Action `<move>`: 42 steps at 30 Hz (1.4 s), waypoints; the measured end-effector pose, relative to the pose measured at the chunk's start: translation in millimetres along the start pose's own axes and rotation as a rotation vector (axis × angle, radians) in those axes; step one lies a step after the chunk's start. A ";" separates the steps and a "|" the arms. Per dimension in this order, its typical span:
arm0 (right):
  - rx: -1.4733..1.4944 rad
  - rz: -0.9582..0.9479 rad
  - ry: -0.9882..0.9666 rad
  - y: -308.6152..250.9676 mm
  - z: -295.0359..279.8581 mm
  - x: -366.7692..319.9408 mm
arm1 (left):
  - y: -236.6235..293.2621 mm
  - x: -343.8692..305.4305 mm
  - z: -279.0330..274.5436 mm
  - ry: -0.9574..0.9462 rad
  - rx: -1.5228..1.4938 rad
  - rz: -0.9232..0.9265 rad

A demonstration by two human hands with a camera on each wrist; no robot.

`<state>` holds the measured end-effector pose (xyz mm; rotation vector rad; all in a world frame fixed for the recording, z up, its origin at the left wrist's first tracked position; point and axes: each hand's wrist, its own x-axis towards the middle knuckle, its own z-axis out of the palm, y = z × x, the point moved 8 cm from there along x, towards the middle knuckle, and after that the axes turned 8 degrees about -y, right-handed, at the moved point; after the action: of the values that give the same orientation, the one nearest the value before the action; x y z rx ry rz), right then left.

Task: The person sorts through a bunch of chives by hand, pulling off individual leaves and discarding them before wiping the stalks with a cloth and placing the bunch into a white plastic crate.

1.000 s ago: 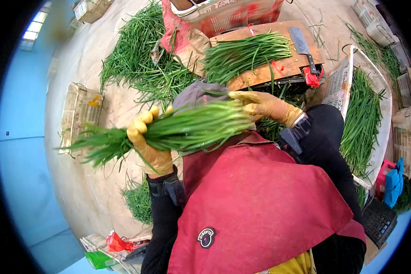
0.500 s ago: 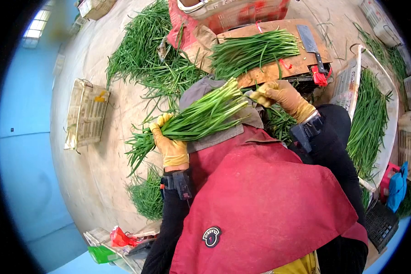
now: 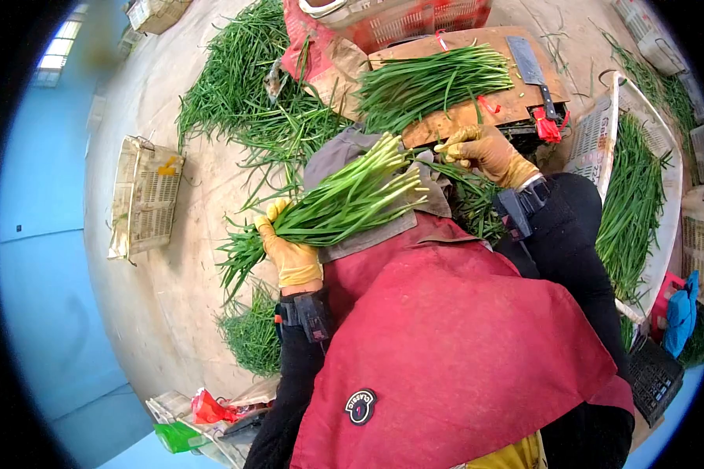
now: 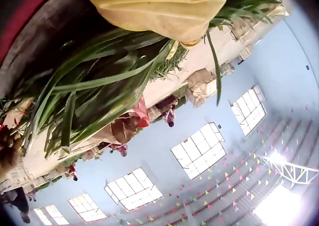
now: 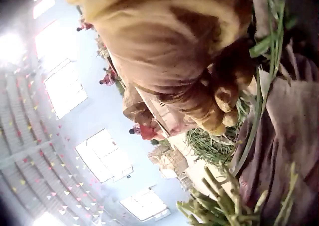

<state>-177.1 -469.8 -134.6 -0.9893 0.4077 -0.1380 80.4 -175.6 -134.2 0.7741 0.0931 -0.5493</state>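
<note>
A bundle of garlic chives (image 3: 352, 199) lies across my lap, pale cut ends to the right and leafy tips to the left. My yellow-gloved left hand (image 3: 291, 248) grips it near the leafy end. In the left wrist view, leaves (image 4: 99, 81) hang below the glove. My right hand (image 3: 489, 155), in a stained yellow glove, is just right of the stem ends, fingers curled and pinching a few loose chive leaves (image 5: 266, 81). The right wrist view shows the pale stem ends (image 5: 219, 201) apart from its fingertips (image 5: 215, 127).
Trimmed chives (image 3: 438, 82) lie on a wooden board (image 3: 544, 59) ahead, beside a cleaver (image 3: 528, 66) and red ties (image 3: 547, 123). A chive heap (image 3: 235, 86) covers the floor at the front left. Right stands a white basket (image 3: 590, 144) of chives; left, a crate (image 3: 145, 195).
The bundle, blurred in motion a second ago, has come to rest on my lap. My right hand has moved off the stem ends to the right, its fingers now curled.
</note>
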 end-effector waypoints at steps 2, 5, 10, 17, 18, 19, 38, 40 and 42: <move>-0.040 0.054 -0.033 -0.9 8.0 -6.4 | -6.3 4.4 -3.3 -0.030 -0.042 -0.030; -0.158 0.088 -0.159 12.3 37.2 8.3 | -9.6 6.8 -5.1 -0.038 -0.038 -0.052; 0.190 0.125 -0.285 41.3 104.5 29.1 | -5.2 7.9 -2.9 -0.102 0.011 -0.038; -0.183 0.058 -0.121 -0.2 16.7 -7.8 | -3.3 3.3 -11.0 -0.010 0.099 0.013; -0.195 0.084 -0.112 0.3 4.4 -13.2 | -4.1 2.7 -7.8 0.009 0.090 0.012; -0.205 0.108 -0.104 0.5 -6.1 -16.4 | -5.9 3.8 -8.2 -0.007 0.075 -0.003; 0.064 0.006 -0.347 18.7 51.2 12.5 | -17.5 14.5 6.9 -0.086 0.079 -0.082; -0.024 0.037 -0.309 4.5 38.0 -9.7 | -13.2 15.3 3.2 -0.079 0.065 -0.063; -0.037 0.084 -0.259 6.7 3.4 -27.5 | -11.0 15.8 -0.6 -0.051 0.050 -0.036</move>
<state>-201.4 -455.3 -131.1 -1.0102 0.2143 0.0734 88.5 -188.4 -146.0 0.8078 0.0467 -0.6075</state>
